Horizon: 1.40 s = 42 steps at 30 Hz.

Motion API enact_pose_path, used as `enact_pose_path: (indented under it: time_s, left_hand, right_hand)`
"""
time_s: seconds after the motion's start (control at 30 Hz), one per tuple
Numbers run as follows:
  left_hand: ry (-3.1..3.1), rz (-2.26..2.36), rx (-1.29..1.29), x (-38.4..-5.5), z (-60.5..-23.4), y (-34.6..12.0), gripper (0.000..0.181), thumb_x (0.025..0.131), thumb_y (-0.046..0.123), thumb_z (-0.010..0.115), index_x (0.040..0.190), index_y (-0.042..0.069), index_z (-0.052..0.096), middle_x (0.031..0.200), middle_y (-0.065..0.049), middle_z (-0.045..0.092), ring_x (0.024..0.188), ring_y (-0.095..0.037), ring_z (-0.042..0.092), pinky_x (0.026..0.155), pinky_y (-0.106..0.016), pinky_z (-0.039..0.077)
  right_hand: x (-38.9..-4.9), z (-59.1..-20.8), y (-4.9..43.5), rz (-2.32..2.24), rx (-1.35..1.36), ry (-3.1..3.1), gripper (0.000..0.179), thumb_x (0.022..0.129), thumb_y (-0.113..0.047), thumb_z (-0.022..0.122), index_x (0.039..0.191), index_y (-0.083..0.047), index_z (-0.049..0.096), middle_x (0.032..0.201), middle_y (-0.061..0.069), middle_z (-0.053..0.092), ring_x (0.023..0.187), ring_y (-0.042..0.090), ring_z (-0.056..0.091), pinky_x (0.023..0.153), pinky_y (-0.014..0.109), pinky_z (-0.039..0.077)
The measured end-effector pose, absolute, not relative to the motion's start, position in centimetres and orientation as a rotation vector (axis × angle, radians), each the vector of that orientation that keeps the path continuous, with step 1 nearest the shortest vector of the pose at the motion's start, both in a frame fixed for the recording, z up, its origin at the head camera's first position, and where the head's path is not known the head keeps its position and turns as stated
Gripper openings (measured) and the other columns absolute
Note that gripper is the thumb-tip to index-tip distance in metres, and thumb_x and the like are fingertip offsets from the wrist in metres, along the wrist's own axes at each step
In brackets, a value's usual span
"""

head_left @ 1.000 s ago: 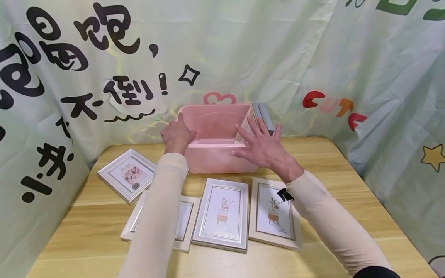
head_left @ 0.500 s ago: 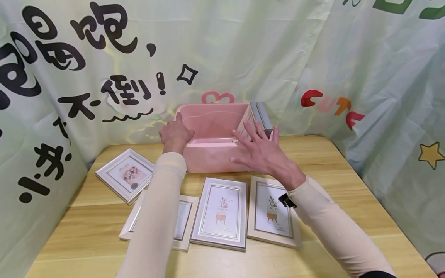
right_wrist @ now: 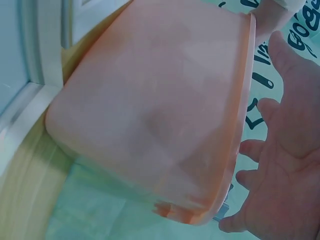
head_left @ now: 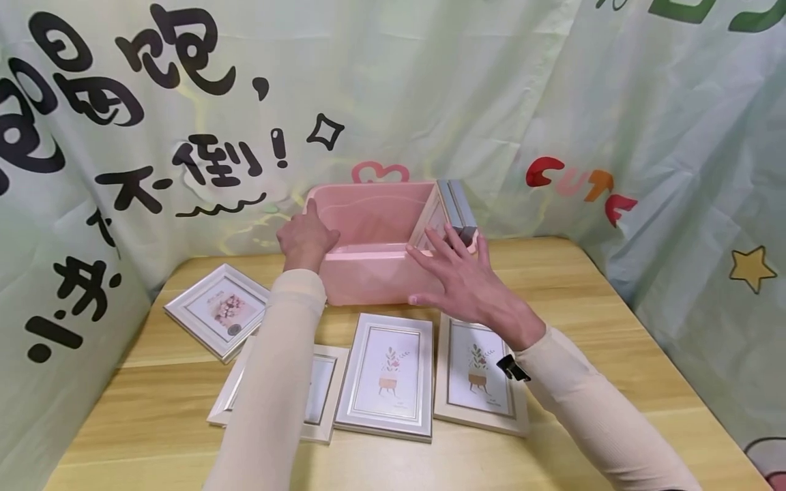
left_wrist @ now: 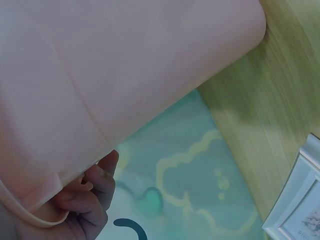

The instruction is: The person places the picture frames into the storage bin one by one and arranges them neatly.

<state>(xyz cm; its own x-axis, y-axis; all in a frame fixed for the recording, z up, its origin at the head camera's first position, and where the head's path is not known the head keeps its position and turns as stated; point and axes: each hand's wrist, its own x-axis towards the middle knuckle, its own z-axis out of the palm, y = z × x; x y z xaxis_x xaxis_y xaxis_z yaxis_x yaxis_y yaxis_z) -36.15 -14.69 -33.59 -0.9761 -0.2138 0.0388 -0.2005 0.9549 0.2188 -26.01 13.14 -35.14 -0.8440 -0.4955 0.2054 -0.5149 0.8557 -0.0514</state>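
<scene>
A pink plastic bin point(head_left: 362, 279) stands on the table in the head view. My left hand point(head_left: 305, 239) holds its left end; the left wrist view shows the fingers point(left_wrist: 90, 200) curled under the rim. Spread-fingered, my right hand point(head_left: 463, 283) hovers by the bin's front right corner, holding nothing. In the right wrist view, the palm point(right_wrist: 287, 155) faces the bin's rim, and contact cannot be made out. Grey-edged picture frames point(head_left: 457, 204) stand on edge at the bin's right end, beside a pale frame point(head_left: 428, 225); my right hand partly hides them.
Several picture frames lie on the wooden table point(head_left: 589, 341): a tilted white one point(head_left: 220, 310), a pale one point(head_left: 327, 395) partly under my left sleeve, a silver one point(head_left: 385, 375) in the middle, a beige one point(head_left: 479, 372) at right. A printed curtain point(head_left: 467, 88) hangs behind.
My right hand has lowered slightly, toward the front of the bin, showing more of the grey-edged frames. The left hand keeps its hold. The head view has shifted a little.
</scene>
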Motion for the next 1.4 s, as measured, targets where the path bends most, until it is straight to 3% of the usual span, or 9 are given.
enact_pose_path:
  time_s: [0.5, 0.83, 1.4]
  left_hand:
    - [-3.066, -0.318, 0.323, -36.1, -33.5, -14.6, 0.084, 0.088, 0.05, 0.056, 0.153, 0.015, 0.017, 0.115, -0.026, 0.061, 0.098, -0.042, 0.062, 0.08, -0.049, 0.05]
    - [-3.072, -0.31, 0.319, -36.1, -33.5, -14.6, 0.083, 0.088, 0.051, 0.054, 0.153, 0.014, 0.017, 0.116, -0.026, 0.06, 0.097, -0.042, 0.062, 0.08, -0.049, 0.05]
    - [-3.047, -0.326, 0.315, -36.1, -33.6, -14.7, 0.084, 0.087, 0.05, 0.056, 0.152, 0.014, 0.018, 0.113, -0.026, 0.062, 0.096, -0.042, 0.063, 0.079, -0.049, 0.049]
  right_hand:
    - [-23.5, -36.8, 15.0, 0.129, 0.876, -2.793, 0.084, 0.084, -0.077, 0.042, 0.154, -0.037, 0.018, 0.165, -0.005, -0.002, 0.152, 0.031, 0.006, 0.11, 0.073, 0.006]
    - [-22.4, -38.2, 15.8, 0.054, 0.935, -2.781, 0.084, 0.085, -0.073, 0.046, 0.154, -0.031, 0.022, 0.165, 0.005, 0.009, 0.152, 0.031, 0.005, 0.109, 0.073, 0.013]
    - [-22.2, -40.9, 17.0, 0.179, 0.824, -2.955, 0.083, 0.087, -0.072, 0.045, 0.154, -0.032, 0.019, 0.164, 0.005, 0.011, 0.151, 0.033, 0.009, 0.108, 0.074, 0.012]
